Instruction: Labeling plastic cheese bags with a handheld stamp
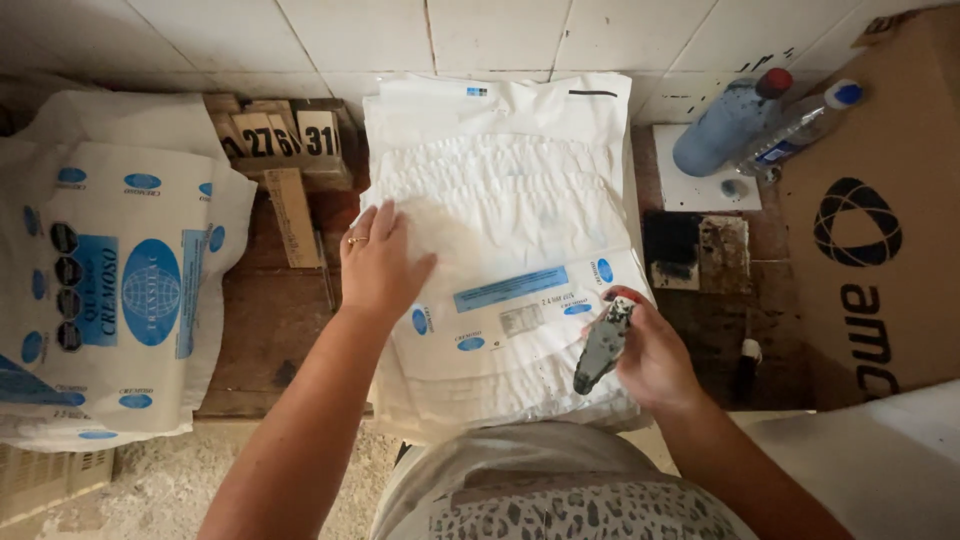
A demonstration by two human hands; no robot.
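Left hand [380,262] laid flat and spread wide, palm down, on the near left edge of a stack of white plastic bags [505,190]; ring visible on one finger. Nothing gripped by it. Right hand [655,355] closed around a grey hand stamp [603,345] (red part just showing at its upper end), held tilted just above the lower right corner of the stack; whether the stamp's face touches the plastic cannot be told.

Stack lying between the two hands and stretching away from them toward a white tiled wall [500,35]. Topmost bag crinkled, blue oval marks and a blue band printed on the sheet directly ahead of the right hand. Stack resting on a dark, worn wooden table [265,320].

Beyond the left hand, small wooden blocks [285,135] with dark painted figures, touching one another, near the stack's far left corner. Further out to the left of that hand, well apart, a second pile of printed white bags [120,270] with blue ovals.

To the right of the right hand, an ink-stained pad [672,250] and a stained tile beside it. Beyond those, two plastic bottles [760,125] lying tilted (one red-capped, one blue-capped), touching each other, against a brown cardboard box [880,200] on the far right.
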